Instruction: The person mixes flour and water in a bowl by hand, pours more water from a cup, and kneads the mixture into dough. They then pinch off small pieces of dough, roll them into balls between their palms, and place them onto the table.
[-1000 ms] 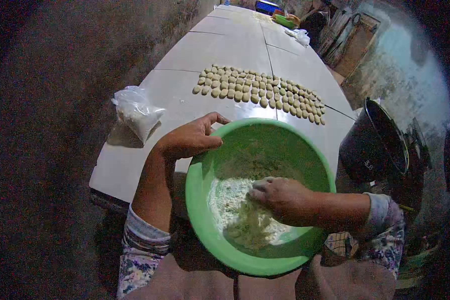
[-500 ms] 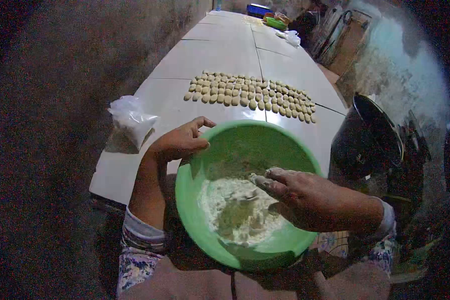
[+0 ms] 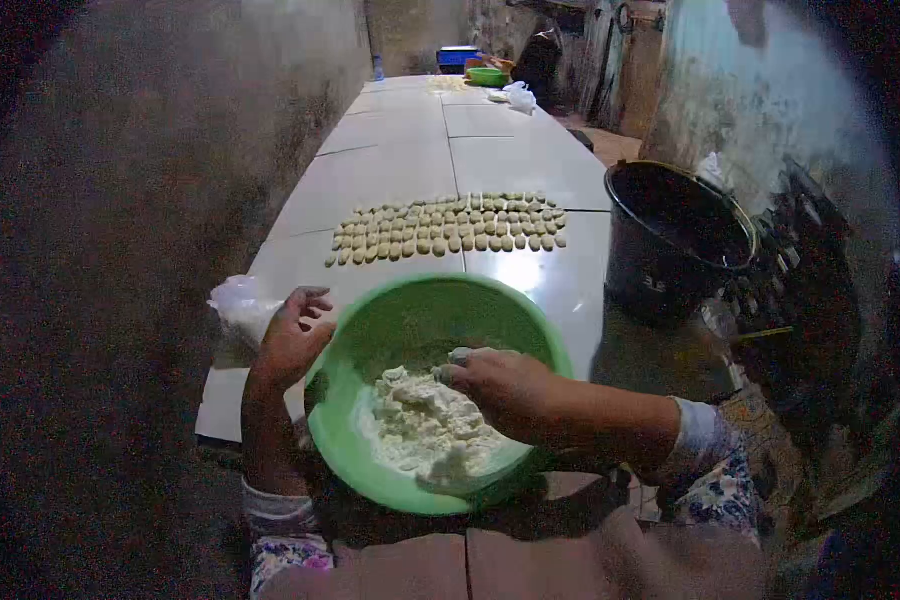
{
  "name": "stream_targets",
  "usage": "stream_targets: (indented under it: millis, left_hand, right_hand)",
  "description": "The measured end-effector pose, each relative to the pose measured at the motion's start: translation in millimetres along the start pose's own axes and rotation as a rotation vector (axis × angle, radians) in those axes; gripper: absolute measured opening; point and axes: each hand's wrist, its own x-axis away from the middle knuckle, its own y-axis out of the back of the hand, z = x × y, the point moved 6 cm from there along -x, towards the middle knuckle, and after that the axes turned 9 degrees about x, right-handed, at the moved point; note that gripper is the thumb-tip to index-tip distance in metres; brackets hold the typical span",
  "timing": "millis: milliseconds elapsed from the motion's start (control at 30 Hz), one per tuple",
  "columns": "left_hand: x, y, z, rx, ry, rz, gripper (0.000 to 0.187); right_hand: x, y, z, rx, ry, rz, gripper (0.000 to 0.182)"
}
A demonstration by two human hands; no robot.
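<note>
A large green basin (image 3: 540,330) rests at the near end of the table, with white, lumpy floury dough (image 3: 435,425) inside. My left hand (image 3: 295,335) is at the basin's upper left rim, fingers apart and slightly curled, holding nothing. Inside the basin, my right hand (image 3: 500,390) is over the dough's upper right part, its fingers bent together and coated with flour. Whether dough is within those fingers is hidden. Beyond the basin, rows of small pale dough pieces (image 3: 425,245) lie on the white table.
A plastic bag of white stuff (image 3: 240,308) lies left of my left hand. To the right of the table stands a big black bucket (image 3: 650,240). At the far end are a blue crate (image 3: 458,57), a green bowl (image 3: 487,76) and another plastic bag (image 3: 519,97).
The view has tilted up. My left hand has let go of the basin's rim. The flour, spread wide before, is now heaped into a lumpy mass, and my right hand's fingers have curled.
</note>
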Motion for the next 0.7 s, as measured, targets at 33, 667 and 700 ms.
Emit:
stream_targets:
  millis: [33,667,700]
  left_hand:
    - [13.4,-0.2,-14.9,-0.001,-0.015,0.001,0.048]
    - [160.3,-16.9,78.5,0.016,-0.325,-0.541,0.044]
    - [159.4,-18.8,82.5,0.020,-0.333,-0.553,0.044]
  right_hand:
    - [3.9,-6.4,-5.4,-0.049,0.002,0.016,0.028]
    - [74.3,258.3,-280.8,0.706,-0.675,-0.107,0.030]
    - [78.0,247.1,-317.9,0.747,-0.731,0.051,0.035]
